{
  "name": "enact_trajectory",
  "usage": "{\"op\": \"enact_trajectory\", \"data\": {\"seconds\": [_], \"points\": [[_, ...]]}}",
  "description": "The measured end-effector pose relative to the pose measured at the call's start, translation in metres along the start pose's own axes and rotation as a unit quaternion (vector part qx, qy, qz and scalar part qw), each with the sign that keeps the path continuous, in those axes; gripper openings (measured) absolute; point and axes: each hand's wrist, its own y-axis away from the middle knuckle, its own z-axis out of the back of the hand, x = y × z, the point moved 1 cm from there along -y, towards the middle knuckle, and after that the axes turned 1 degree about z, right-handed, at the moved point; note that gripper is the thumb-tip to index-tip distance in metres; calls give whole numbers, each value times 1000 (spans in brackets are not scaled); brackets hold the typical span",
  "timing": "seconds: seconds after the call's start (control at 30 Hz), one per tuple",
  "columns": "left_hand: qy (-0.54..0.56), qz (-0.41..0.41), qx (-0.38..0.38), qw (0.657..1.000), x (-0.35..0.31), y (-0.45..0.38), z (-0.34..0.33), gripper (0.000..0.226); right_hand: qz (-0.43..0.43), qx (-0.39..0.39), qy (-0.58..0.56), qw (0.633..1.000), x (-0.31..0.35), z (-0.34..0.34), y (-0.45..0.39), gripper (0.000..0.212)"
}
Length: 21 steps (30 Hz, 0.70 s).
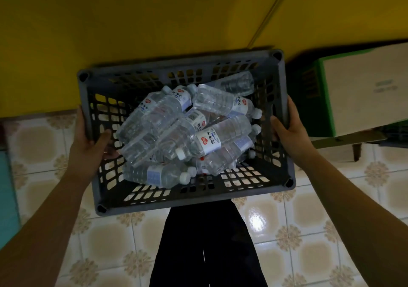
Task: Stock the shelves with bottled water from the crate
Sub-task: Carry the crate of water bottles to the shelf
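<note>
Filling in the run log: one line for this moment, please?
phase: carrying | left hand: grips crate side | right hand: grips other side | bottles: piled in crate | shelves: unseen

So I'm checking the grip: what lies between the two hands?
In the head view, the grey slotted crate, loosely piled with water bottles, spans between left hand and right hand.

A floor (309, 231) of glossy cream tiles with tan floral corner motifs is seen below. A carton (364, 92) with green edging is set on a low wooden stand (353, 140), whose dark leg (356, 152) rests on the tiles at right.
</note>
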Motion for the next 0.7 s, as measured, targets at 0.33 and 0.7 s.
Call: {"op": "enact_trajectory", "data": {"seconds": [0.33,0.7], "points": [[-21,-55,21,998,4,1,1,85,18,16,-24,999,1,1,9,73],[29,-25,12,999,-1,2,1,82,45,19,52,997,7,-2,16,70]]}}
